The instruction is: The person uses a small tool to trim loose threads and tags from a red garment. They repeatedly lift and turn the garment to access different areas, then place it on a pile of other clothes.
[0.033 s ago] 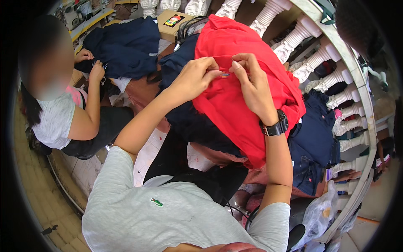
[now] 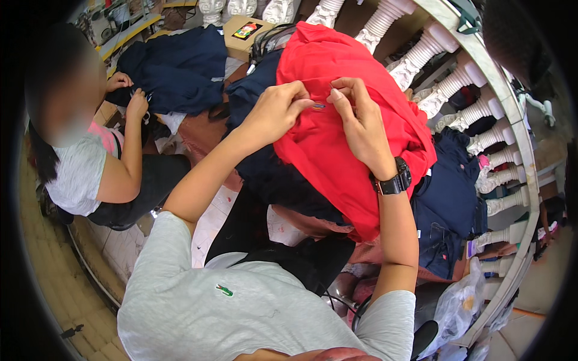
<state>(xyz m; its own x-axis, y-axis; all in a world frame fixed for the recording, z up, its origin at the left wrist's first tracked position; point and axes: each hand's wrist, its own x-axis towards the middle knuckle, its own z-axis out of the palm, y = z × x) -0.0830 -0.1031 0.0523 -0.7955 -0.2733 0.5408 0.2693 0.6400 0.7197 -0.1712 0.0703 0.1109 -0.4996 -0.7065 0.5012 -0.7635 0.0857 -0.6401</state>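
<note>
A bright red garment (image 2: 355, 138) lies heaped before me over dark navy cloth (image 2: 277, 174). A small embroidered patch (image 2: 318, 107) in blue and yellow shows on it, between my hands. Left of the patch, my left hand (image 2: 280, 111) pinches the red cloth between thumb and fingers. To the right, my right hand (image 2: 361, 117) is closed in a pinch just above the cloth. Something thin and needle-like (image 2: 330, 85) sticks up from its fingertips, too fine to name for certain. A black watch (image 2: 395, 180) sits on my right wrist.
On the left another person (image 2: 90, 168) handles a navy garment (image 2: 171, 69). A cardboard box (image 2: 242, 37) stands at the back. White balusters (image 2: 421, 69) curve along the right, with navy garments (image 2: 445, 204) beside them. A clear plastic bag (image 2: 454, 310) lies lower right.
</note>
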